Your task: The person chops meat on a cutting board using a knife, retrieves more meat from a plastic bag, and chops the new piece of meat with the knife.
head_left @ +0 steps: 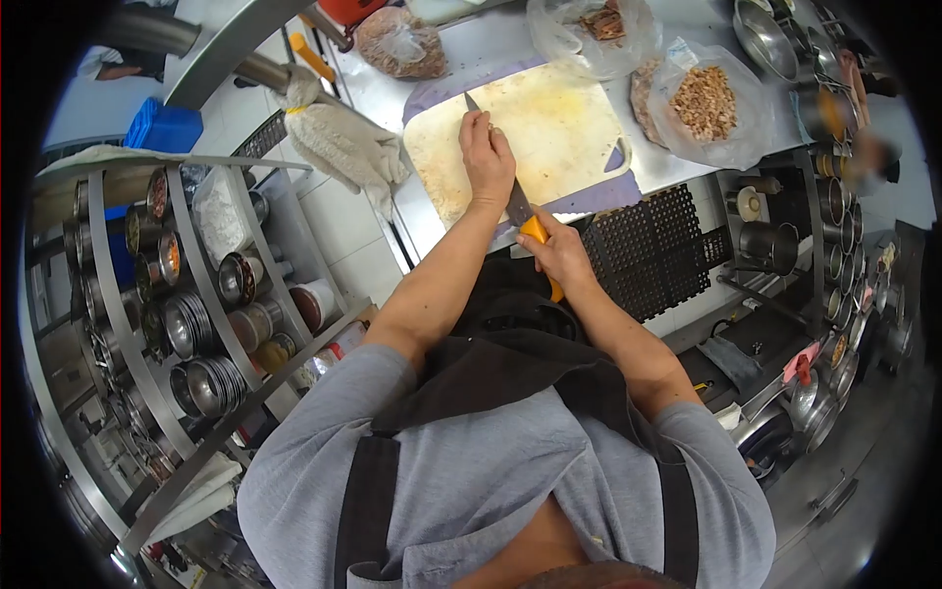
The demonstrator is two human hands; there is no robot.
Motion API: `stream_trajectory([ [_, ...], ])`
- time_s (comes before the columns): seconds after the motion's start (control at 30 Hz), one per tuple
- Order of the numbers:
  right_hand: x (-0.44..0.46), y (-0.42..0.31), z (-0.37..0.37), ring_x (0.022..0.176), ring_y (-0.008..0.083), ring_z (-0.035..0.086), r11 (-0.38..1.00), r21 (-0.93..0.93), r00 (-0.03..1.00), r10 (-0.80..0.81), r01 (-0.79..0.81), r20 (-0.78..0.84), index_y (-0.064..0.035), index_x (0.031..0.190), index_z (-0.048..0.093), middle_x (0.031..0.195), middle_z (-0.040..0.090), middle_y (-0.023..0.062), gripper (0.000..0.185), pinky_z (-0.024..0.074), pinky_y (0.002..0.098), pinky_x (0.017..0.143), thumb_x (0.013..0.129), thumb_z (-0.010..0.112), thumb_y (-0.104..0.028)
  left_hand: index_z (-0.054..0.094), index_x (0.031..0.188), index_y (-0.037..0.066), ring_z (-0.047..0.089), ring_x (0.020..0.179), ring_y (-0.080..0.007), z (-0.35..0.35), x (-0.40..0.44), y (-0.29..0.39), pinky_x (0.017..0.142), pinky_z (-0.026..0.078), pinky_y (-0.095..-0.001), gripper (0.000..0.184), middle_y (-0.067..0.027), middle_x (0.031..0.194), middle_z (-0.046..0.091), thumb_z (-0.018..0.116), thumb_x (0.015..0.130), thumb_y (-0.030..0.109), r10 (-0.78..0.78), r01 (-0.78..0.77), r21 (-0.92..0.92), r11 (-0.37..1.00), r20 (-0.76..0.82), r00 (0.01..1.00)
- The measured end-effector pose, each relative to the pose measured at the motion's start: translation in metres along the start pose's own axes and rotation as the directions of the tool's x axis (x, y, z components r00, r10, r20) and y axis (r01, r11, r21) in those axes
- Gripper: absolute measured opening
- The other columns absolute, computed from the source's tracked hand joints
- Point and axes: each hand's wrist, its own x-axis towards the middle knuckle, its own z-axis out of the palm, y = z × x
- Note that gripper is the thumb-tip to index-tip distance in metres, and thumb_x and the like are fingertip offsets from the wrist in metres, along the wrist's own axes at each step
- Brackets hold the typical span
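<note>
My right hand (563,252) is closed around the orange handle of a long kitchen knife (519,205). The blade runs away from me, up and to the left, over the near part of a worn white cutting board (549,128). My left hand (487,162) lies across the middle of the blade with its fingers bent and close together. The pointed tip shows beyond those fingers. How the fingertips meet the blade is partly hidden. Purple sheeting (592,199) sticks out from under the board.
Right of the board, a plastic bag (708,106) holds chopped brown pieces. Another clear bag (599,37) and a tied bag (400,43) lie at the back. A towel (339,137) hangs at the left. Shelves with metal bowls (208,385) stand left; a black mat (653,253) is below.
</note>
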Motion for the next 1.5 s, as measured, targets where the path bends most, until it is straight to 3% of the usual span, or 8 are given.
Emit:
stream_trajectory([
  [0.3, -0.029, -0.035, -0.088, 0.047, 0.0132, 0.056, 0.990, -0.008, 0.903, -0.133, 0.142, -0.409, 0.0002, 0.134, 0.053, 0.064, 0.061, 0.0092, 0.054, 0.0464, 0.0292, 0.048, 0.086, 0.071, -0.016, 0.061, 0.115, -0.004, 0.063, 0.095, -0.0250, 0.075, 0.059, 0.144, 0.071, 0.054, -0.0289, 0.026, -0.0155, 0.127, 0.055, 0.055, 0.091, 0.005, 0.100, -0.073, -0.429, 0.900, 0.041, 0.994],
  [0.43, -0.033, -0.051, -0.138, 0.049, 0.0118, 0.055, 0.976, 0.111, 0.812, -0.090, 0.188, -0.577, 0.0010, 0.136, 0.052, 0.068, 0.061, 0.0062, 0.054, 0.0456, 0.0278, 0.048, 0.087, 0.069, -0.012, 0.062, 0.113, -0.003, 0.063, 0.097, -0.0300, 0.133, 0.082, 0.219, 0.076, 0.055, -0.0322, 0.026, -0.0172, 0.123, 0.057, 0.057, 0.089, 0.006, 0.259, -0.238, -0.536, 0.810, -0.036, 0.965],
  [0.53, -0.020, -0.040, -0.181, 0.051, 0.0105, 0.054, 0.955, 0.185, 0.773, -0.065, 0.231, -0.631, 0.0025, 0.134, 0.051, 0.083, 0.061, 0.0062, 0.049, 0.0441, 0.0252, 0.047, 0.088, 0.065, -0.008, 0.061, 0.108, -0.006, 0.056, 0.107, -0.0394, 0.189, 0.079, 0.250, 0.093, 0.046, -0.0438, 0.027, -0.0207, 0.117, 0.057, 0.055, 0.086, 0.009, 0.221, -0.071, -0.685, 0.725, 0.133, 0.966],
  [0.63, -0.009, -0.016, -0.208, 0.050, 0.0127, 0.057, 0.983, 0.167, 0.697, 0.064, 0.081, -0.714, 0.0022, 0.135, 0.049, 0.081, 0.062, 0.0083, 0.051, 0.0441, 0.0262, 0.046, 0.088, 0.062, -0.009, 0.067, 0.105, -0.003, 0.060, 0.104, -0.0411, 0.263, 0.073, 0.220, 0.093, 0.047, -0.0456, 0.031, -0.0221, 0.106, 0.065, 0.056, 0.086, 0.019, 0.275, -0.035, -0.410, 0.911, 0.543, 0.793],
  [0.73, -0.019, -0.004, -0.218, 0.049, 0.0125, 0.057, 0.997, 0.074, 0.704, 0.031, 0.031, -0.709, 0.0010, 0.138, 0.048, 0.077, 0.063, 0.0085, 0.053, 0.0438, 0.0267, 0.046, 0.088, 0.062, -0.009, 0.070, 0.104, 0.001, 0.064, 0.100, -0.0374, 0.233, 0.091, 0.209, 0.090, 0.051, -0.0408, 0.029, -0.0188, 0.105, 0.069, 0.055, 0.089, 0.021, 0.347, -0.097, -0.423, 0.901, 0.569, 0.746],
  [0.9, -0.041, -0.001, -0.201, 0.059, 0.0140, 0.063, 0.994, 0.100, 0.717, 0.046, 0.033, -0.695, -0.0042, 0.135, 0.054, 0.075, 0.066, 0.0109, 0.050, 0.0493, 0.0289, 0.057, 0.086, 0.063, -0.009, 0.072, 0.099, 0.002, 0.071, 0.086, -0.0251, 0.109, 0.121, 0.148, 0.077, 0.054, -0.0312, 0.021, -0.0171, 0.096, 0.071, 0.064, 0.087, 0.018, 0.198, 0.162, -0.488, 0.858, 0.605, 0.772],
  [1.17, -0.049, 0.023, -0.140, 0.092, 0.0296, 0.070, 0.920, -0.260, 0.793, -0.386, 0.294, -0.471, -0.0010, 0.126, 0.060, 0.102, 0.068, 0.0225, 0.046, 0.0535, 0.0338, 0.078, 0.082, 0.069, -0.003, 0.072, 0.097, 0.004, 0.067, 0.091, -0.0332, -0.025, 0.091, -0.034, 0.083, 0.053, -0.0400, 0.019, -0.0138, 0.100, 0.071, 0.062, 0.081, 0.009, 0.039, -0.250, 0.200, 0.947, 0.702, 0.711],
  [1.5, -0.013, 0.039, -0.097, 0.097, 0.0415, 0.063, 0.867, -0.471, 0.934, -0.290, 0.165, -0.207, -0.0071, 0.125, 0.060, 0.104, 0.066, 0.0246, 0.045, 0.0514, 0.0460, 0.083, 0.081, 0.069, -0.013, 0.065, 0.089, 0.001, 0.060, 0.091, -0.0376, -0.030, 0.037, -0.019, 0.085, 0.049, -0.0446, 0.014, -0.0200, 0.091, 0.063, 0.059, 0.077, 0.004, 0.178, -0.425, 0.128, 0.896, 0.774, 0.607],
])
